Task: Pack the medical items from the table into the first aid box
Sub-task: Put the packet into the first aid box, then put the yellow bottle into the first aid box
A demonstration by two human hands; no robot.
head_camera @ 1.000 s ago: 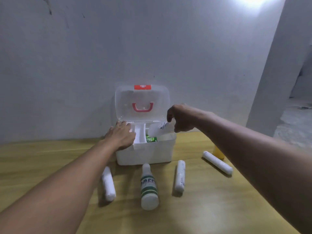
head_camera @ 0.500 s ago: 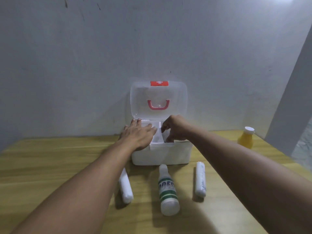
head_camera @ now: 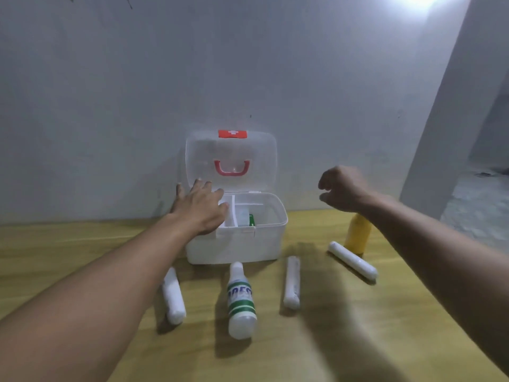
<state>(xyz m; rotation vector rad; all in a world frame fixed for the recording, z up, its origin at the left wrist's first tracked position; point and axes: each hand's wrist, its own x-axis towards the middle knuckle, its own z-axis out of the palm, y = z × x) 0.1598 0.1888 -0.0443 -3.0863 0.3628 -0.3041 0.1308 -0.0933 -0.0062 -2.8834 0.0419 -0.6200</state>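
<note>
Head view looks down on a wooden desk (head_camera: pixel 82 249) where the white first aid box (head_camera: pixel 237 244) stands against the grey wall, its clear lid (head_camera: pixel 231 158) upright with a red handle (head_camera: pixel 232 168). Left hand (head_camera: pixel 199 209) lies flat across the box's left rim, fingers spread, its grip slack and around nothing. Right hand (head_camera: pixel 343 188) hangs in the air to the right of the box and apart from it, fingers loosely curled and empty. Inside the box a green packet (head_camera: pixel 251 219) shows beside a white divider. In front of the box lie three items — a white roll (head_camera: pixel 173 296) on the left, a green-striped bottle (head_camera: pixel 241 299) in the middle, a second white roll (head_camera: pixel 292 282) to its right. Farther right a third roll (head_camera: pixel 352 260) lies at an angle, just beside an upright yellow bottle (head_camera: pixel 357 234).
</note>
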